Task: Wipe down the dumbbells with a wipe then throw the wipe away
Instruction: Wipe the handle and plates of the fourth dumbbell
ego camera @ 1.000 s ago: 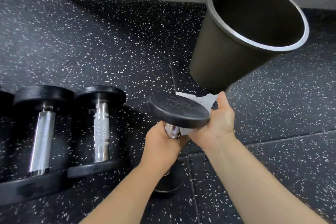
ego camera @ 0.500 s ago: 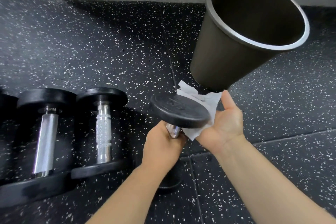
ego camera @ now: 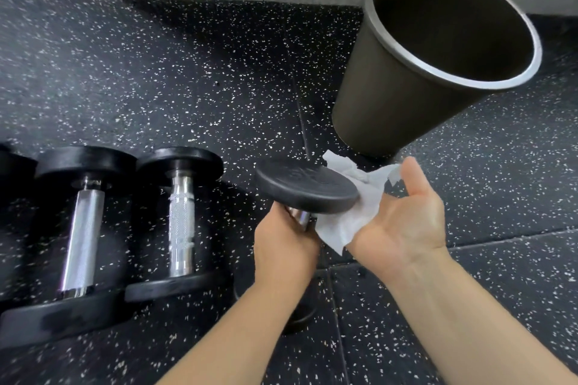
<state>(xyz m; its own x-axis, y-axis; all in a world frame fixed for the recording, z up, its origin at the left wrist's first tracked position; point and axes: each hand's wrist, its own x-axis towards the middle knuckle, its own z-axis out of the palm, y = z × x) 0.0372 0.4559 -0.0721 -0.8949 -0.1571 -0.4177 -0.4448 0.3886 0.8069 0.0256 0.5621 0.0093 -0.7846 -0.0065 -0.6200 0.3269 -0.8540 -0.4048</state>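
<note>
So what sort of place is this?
Probably a gym's weights area: dumbbells lie side by side on a black speckled rubber floor, and a wipe is held against another dumbbell, close to a bin.

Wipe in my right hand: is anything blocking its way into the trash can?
Nothing visible does. The wipe lies between the right hand and the dumbbell; the trash can stands just beyond, lidless.

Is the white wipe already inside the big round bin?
No, the crumpled white wipe lies in the right hand, pressed against the black-ended steel dumbbell, outside the dark metal-rimmed bin.
</note>
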